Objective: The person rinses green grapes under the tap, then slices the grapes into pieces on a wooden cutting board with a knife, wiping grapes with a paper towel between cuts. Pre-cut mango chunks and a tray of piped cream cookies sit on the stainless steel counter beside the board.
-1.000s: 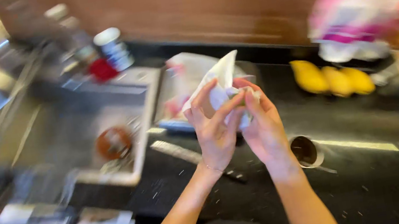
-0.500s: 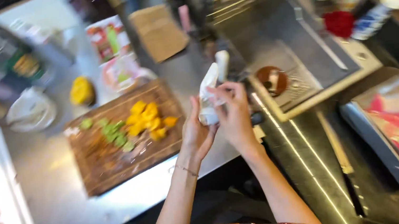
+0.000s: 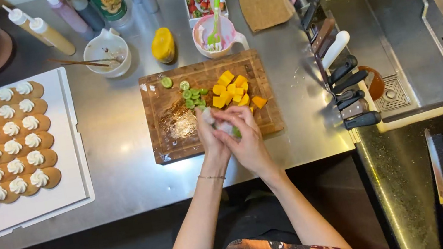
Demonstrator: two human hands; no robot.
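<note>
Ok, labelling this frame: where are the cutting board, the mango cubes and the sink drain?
cutting board [image 3: 177,143], head view, bare lower-left wood.
mango cubes [image 3: 230,88], head view, middle of pile.
sink drain [image 3: 393,96], head view, grate centre.

Cutting board at the counter's centre.
Mango cubes [image 3: 230,88] and what seem kiwi slices [image 3: 191,95] lie on the cutting board [image 3: 176,140]; biscuit tray [image 3: 70,136] left, knife rack [image 3: 338,73] and sink [image 3: 405,48] right, measuring jug [image 3: 213,35] behind.
</note>
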